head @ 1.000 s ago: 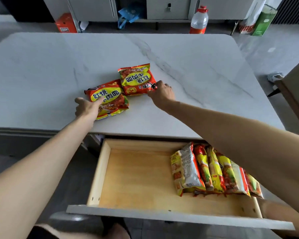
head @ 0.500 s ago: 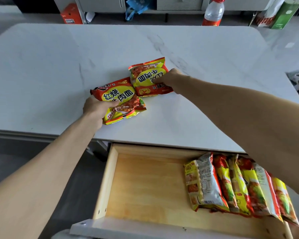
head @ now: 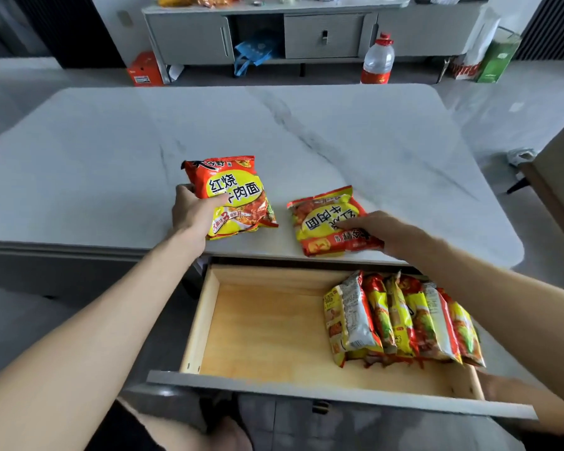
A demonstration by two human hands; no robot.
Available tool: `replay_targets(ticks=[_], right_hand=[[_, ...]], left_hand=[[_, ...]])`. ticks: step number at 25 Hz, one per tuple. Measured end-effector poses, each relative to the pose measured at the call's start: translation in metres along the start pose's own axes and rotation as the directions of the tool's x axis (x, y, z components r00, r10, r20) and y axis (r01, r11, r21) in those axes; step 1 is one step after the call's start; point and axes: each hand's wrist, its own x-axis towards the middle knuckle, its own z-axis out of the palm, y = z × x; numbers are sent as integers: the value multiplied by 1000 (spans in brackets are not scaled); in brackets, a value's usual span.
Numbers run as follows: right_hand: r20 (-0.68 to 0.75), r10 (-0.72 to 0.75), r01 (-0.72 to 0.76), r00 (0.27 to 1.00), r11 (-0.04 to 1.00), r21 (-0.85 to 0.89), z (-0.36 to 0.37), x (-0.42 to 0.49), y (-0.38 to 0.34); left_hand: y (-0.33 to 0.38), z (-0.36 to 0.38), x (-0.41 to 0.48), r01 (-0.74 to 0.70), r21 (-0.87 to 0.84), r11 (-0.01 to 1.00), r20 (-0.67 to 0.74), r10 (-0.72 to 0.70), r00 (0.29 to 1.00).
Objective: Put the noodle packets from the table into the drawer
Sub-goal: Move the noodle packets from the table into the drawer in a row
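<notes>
Head view, left hand (head: 192, 213) gripping lifted noodle packet (head: 232, 195), right hand (head: 378, 231) clasping second packet (head: 331, 222) — both pulled nearer drawer (head: 205, 317)

Your right hand (head: 376, 231) hides one corner of its packet (head: 331, 222); both your arms are cut by the frame edges.

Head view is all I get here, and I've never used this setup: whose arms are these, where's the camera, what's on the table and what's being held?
There is no machine: a person works bare-handed, and the camera sits on their head, looking forward and down. The left hand grips one noodle packet, tilted up off the marble table. The right hand rests on a second packet near the table's front edge. Below, the open wooden drawer already holds a row of packets standing on edge at its right side.
</notes>
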Motion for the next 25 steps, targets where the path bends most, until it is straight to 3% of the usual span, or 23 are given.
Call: replay_targets(ticks=[2, 4, 8, 10, 12, 14, 17, 20, 25], right_hand=[[65, 54, -46, 996, 991, -124, -18, -31, 27], [102, 95, -83, 990, 989, -120, -31, -54, 41], [52, 98, -109, 994, 951, 289, -46, -72, 56], [-9, 48, -35, 999, 843, 537, -48, -73, 56], [-86, -4, 67, 996, 672, 738, -49, -71, 57], [-203, -1, 165, 979, 587, 793, -45, -74, 65], [-375, 48, 257, 926, 648, 717, -32, -77, 88], [-270, 28, 222, 963, 489, 843, -12, -84, 108], [55, 1, -49, 998, 457, 888, 46, -81, 114]], left_hand=[[7, 5, -22, -42, -9, 999, 21, 43, 999], [12, 13, -41, -89, 18, 996, 54, 88, 995], [21, 30, -67, -127, 56, 990, 100, 121, 988], [23, 38, -73, -154, 69, 986, 111, 146, 983], [24, 48, -78, -169, 81, 982, 129, 158, 979], [24, 59, -81, -134, 44, 990, 154, 125, 980], [18, 71, -83, -9, -62, 998, 195, 21, 981], [11, 79, -85, 91, -102, 991, 215, -68, 974], [10, 73, -83, 158, -193, 968, 201, -119, 972]])
